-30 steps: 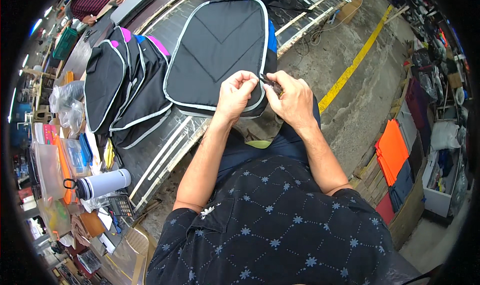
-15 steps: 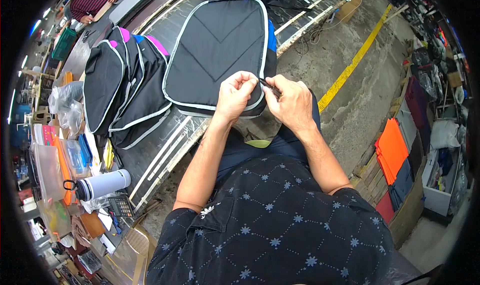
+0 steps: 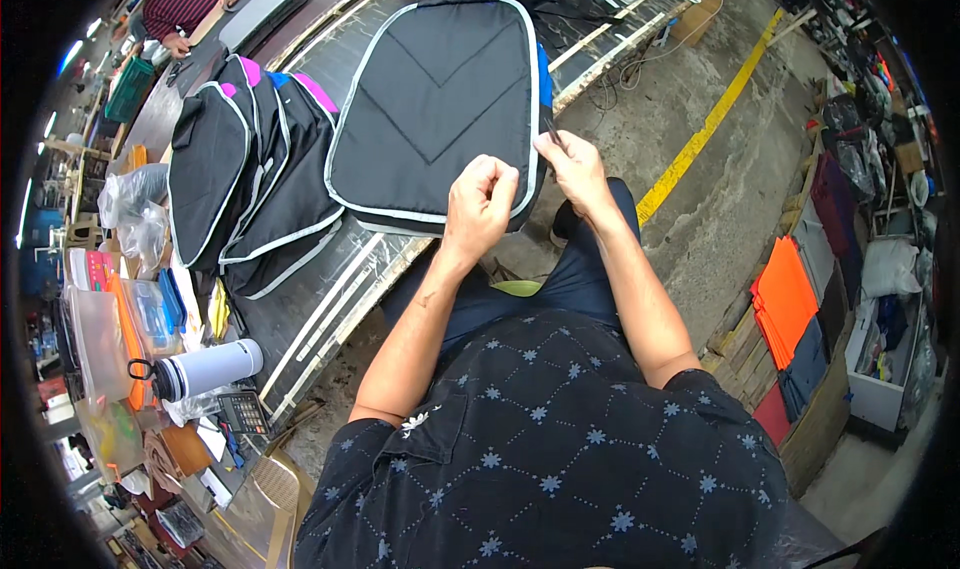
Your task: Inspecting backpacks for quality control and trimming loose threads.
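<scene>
A black backpack (image 3: 430,99) with pale grey piping, a quilted V pattern and blue on its side lies on the table in front of me. My left hand (image 3: 478,204) is closed at its lower right edge, fingers pinched. What it holds, if anything, is hidden. Beyond the bag's right side, my right hand (image 3: 575,169) grips a thin black object (image 3: 552,129) that sticks up past the thumb; its kind cannot be made out. The two hands are apart.
Several black bags (image 3: 245,169) with pink and blue patches lean together at the left. A bottle (image 3: 205,369) and a calculator (image 3: 242,411) sit nearer. Another person's hand (image 3: 177,44) rests at the far left. Orange sheets (image 3: 783,294) are stacked at right.
My hands, close together before at the bag's lower right corner, have separated. The right moved outward to the right with the thin black object; the left dropped slightly and turned.
</scene>
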`<state>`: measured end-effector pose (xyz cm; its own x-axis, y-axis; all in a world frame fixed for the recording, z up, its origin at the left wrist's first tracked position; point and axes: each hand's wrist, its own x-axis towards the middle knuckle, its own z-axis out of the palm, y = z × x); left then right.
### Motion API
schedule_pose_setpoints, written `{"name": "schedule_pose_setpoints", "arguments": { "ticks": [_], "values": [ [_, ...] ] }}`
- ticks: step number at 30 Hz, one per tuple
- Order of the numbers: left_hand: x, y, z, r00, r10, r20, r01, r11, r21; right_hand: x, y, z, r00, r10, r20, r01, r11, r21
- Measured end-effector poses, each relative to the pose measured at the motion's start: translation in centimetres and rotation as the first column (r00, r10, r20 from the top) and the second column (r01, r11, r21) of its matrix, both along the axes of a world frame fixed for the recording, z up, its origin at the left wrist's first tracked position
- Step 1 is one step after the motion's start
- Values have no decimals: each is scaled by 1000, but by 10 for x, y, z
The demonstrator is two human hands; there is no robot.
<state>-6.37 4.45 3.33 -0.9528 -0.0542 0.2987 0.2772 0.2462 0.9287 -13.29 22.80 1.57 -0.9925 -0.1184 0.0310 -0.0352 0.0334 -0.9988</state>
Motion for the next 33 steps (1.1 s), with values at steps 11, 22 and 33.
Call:
{"name": "schedule_pose_setpoints", "arguments": {
  "ticks": [11,22,33],
  "values": [
    [6,-3,24,978,201,-61,-209,961,-180,25,-14,-2,982,104,156,-62,965,-253],
    [-11,16,36,908,154,-391,-365,748,-554,29,-6,2,996,86,-28,-88,993,-83],
    [-15,-24,18,914,-237,330,-56,731,680,29,2,7,1000,22,6,-22,997,73]
  ]
}}
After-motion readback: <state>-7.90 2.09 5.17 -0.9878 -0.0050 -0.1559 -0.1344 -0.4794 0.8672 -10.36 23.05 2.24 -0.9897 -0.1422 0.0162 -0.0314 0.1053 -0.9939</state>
